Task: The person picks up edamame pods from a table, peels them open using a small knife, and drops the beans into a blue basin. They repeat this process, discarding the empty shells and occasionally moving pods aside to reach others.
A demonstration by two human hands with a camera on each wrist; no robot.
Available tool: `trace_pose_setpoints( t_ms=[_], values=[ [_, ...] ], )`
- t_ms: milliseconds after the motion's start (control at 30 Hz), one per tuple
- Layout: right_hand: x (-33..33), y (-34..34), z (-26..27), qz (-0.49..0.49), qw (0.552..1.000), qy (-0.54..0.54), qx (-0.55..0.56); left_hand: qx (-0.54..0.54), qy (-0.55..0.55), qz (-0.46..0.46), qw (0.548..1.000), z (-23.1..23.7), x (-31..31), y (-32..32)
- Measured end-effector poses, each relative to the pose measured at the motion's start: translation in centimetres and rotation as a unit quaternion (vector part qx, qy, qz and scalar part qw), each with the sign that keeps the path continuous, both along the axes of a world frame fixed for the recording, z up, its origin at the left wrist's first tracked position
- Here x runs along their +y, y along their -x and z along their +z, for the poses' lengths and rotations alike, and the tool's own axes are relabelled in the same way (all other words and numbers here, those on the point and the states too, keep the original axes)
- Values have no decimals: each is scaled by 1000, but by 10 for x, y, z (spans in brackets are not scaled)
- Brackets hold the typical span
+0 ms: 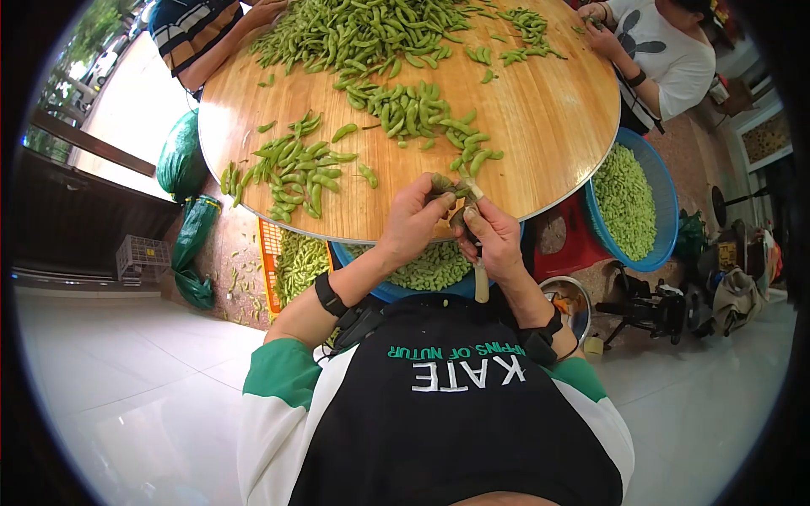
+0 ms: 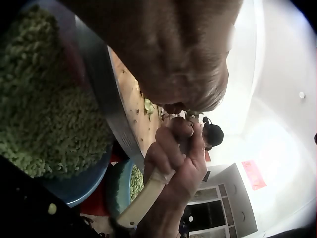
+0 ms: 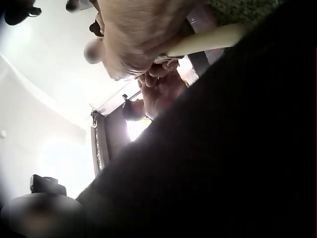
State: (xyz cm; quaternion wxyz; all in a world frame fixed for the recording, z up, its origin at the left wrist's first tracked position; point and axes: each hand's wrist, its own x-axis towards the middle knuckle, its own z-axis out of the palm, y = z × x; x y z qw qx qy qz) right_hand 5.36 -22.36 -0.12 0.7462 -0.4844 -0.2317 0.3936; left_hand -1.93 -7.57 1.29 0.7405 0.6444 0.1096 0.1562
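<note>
Over the table's near edge, my left hand (image 1: 412,221) meets my right hand (image 1: 496,240), fingertips close together. The left thumb and fingers pinch a small green soybean pod (image 1: 461,193), mostly covered by fingertips. My right hand curls round a tool whose pale handle (image 1: 481,285) sticks out toward my body; its working end is hidden. In the left wrist view the handle (image 2: 141,203) leaves the bottom of the right fist. Dark covering or staining shows on the fingertips. Below the hands stands a blue basin (image 1: 390,293) of shelled green beans.
A round wooden table (image 1: 540,118) carries a big heap of pods (image 1: 363,34) and smaller piles (image 1: 295,169). Two people sit across it. An orange crate (image 1: 270,261) of pods stands left, another blue basin (image 1: 666,228) of beans right, beside a red stool (image 1: 569,240).
</note>
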Motion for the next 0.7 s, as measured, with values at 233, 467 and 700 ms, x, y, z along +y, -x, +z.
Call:
trace_pose_setpoints(
  t_ms=[233, 467, 700],
  values=[
    [4, 6, 5, -46, 999, -7, 14, -7, 111, -22, 994, -3, 3, -5],
    [-10, -8, -3, 1, 951, -4, -309, 111, 422, -199, 877, -5, 24, -1],
    [-16, -5, -11, -26, 926, 50, -374, 128, 311, -107, 936, -1, 10, 1]
  ],
)
